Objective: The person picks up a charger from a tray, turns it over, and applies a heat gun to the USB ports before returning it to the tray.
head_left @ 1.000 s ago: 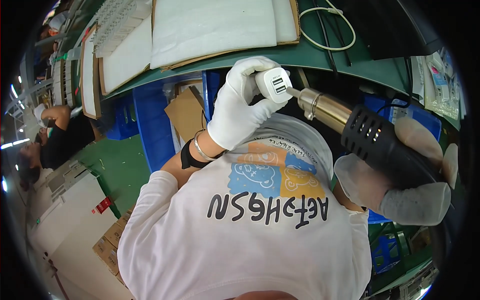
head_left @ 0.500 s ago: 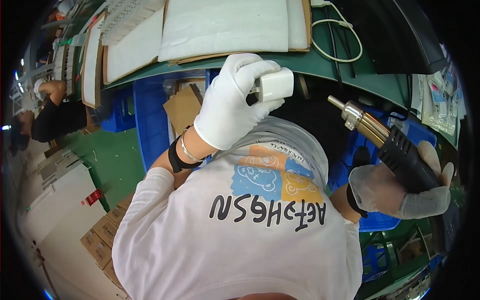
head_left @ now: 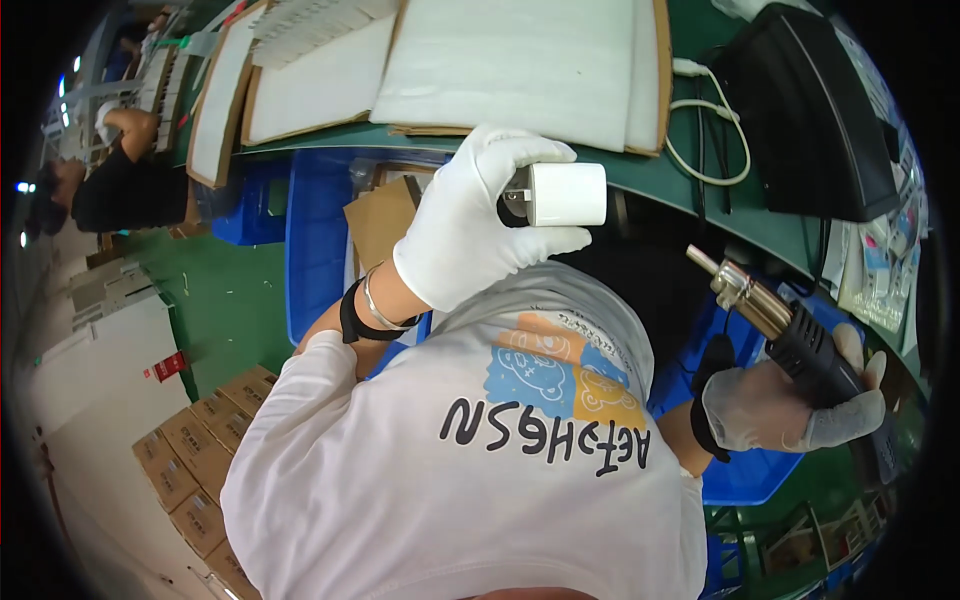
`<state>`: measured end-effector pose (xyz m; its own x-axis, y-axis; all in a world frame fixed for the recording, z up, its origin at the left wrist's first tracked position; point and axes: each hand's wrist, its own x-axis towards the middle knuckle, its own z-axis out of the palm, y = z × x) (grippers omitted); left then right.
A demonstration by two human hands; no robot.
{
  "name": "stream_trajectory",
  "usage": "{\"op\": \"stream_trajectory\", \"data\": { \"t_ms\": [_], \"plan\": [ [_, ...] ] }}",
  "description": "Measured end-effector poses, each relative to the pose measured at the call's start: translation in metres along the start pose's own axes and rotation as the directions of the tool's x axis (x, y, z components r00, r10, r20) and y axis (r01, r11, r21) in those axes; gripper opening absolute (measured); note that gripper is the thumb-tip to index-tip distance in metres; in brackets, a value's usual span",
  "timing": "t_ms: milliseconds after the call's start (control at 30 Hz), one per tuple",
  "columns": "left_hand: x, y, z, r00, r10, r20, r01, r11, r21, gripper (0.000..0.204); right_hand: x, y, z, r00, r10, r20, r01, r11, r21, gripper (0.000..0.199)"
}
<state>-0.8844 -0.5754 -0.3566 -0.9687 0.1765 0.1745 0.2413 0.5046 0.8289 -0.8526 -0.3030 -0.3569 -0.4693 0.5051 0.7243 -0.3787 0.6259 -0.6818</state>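
White-gloved, my left hand (head_left: 475,215) grips a white plug-in charger (head_left: 568,194) between thumb and fingers, above my lap and close to the bench edge. The charger's metal prongs point toward my palm, and its broad white side shows. On the right, my right hand (head_left: 790,400), in a thin translucent glove, is wrapped round the black handle of a hot air gun (head_left: 815,345). The gun's metal nozzle points up and left toward the charger, with a gap between them.
White foam sheets (head_left: 510,75) on cardboard lie across the green bench (head_left: 640,175). A white cable (head_left: 745,150) loops beside a black box-shaped device (head_left: 820,120). Blue bins (head_left: 310,260) stand below. Cartons (head_left: 190,440) are stacked at left, and another person (head_left: 135,190) sits farther off.
My left hand has turned the charger so its broad side and prongs show more. The hot air gun's nozzle has shifted slightly down and right in view. The whole view has shifted too.
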Motion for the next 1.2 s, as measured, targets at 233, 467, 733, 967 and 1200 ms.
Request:
{"op": "stream_trajectory", "data": {
  "t_ms": [233,467,733,967,1200],
  "plan": [
    [0.004,0.005,-0.023,0.998,0.020,-0.052,-0.003,0.955,0.297,0.054,-0.001,-0.006,0.009,0.997,0.036,0.064,-0.037,0.999,0.010,0.047],
    [0.012,0.004,-0.061,0.996,0.070,-0.061,-0.043,0.929,0.367,0.053,0.004,-0.009,0.014,0.999,0.034,-0.024,-0.033,0.999,0.019,0.047],
    [0.039,-0.082,-0.260,0.933,-0.089,-0.348,0.328,0.607,0.724,0.046,0.003,-0.003,-0.003,0.979,0.203,0.005,-0.199,0.952,0.232,0.037],
    [0.081,-0.151,-0.313,0.896,-0.280,-0.345,0.433,0.379,0.818,0.037,0.004,-0.011,-0.001,0.970,-0.138,0.201,0.173,0.970,-0.169,0.035],
    [0.089,-0.185,-0.339,0.948,-0.147,-0.283,0.318,0.376,0.870,0.031,0.010,-0.024,0.004,0.957,-0.134,0.258,0.221,0.912,-0.347,0.045]
  ]
}}
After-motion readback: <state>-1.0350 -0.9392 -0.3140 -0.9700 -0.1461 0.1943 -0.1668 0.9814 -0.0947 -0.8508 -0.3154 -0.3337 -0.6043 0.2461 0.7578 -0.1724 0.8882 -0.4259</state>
